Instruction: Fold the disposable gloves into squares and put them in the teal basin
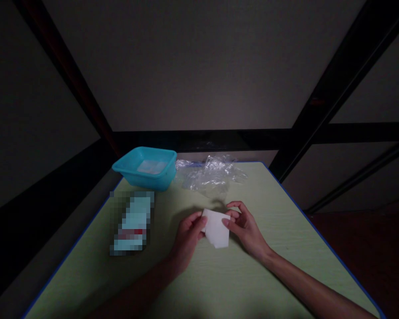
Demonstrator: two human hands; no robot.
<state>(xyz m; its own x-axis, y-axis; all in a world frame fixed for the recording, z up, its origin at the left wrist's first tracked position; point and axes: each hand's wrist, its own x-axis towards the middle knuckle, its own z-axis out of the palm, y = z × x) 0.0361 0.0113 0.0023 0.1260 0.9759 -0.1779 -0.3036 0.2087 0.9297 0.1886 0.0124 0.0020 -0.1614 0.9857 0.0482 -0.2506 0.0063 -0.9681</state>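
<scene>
A small white folded sheet (217, 230), which looks like tissue or paper, is held up above the table between both hands. My left hand (188, 235) pinches its left edge, thumb on top. My right hand (244, 228) grips the upper right corner between thumb and fingers, with the index finger raised and bent away from the sheet. The sheet's lower edge is uneven and hangs free. The fingertips behind the sheet are partly hidden.
A turquoise plastic basin (146, 180) with something white inside stands at the back left. Crumpled clear plastic (213, 175) lies along the back edge. A pixelated pale green packet (133, 223) is on the left of the light green table (279, 274). A wall rises behind.
</scene>
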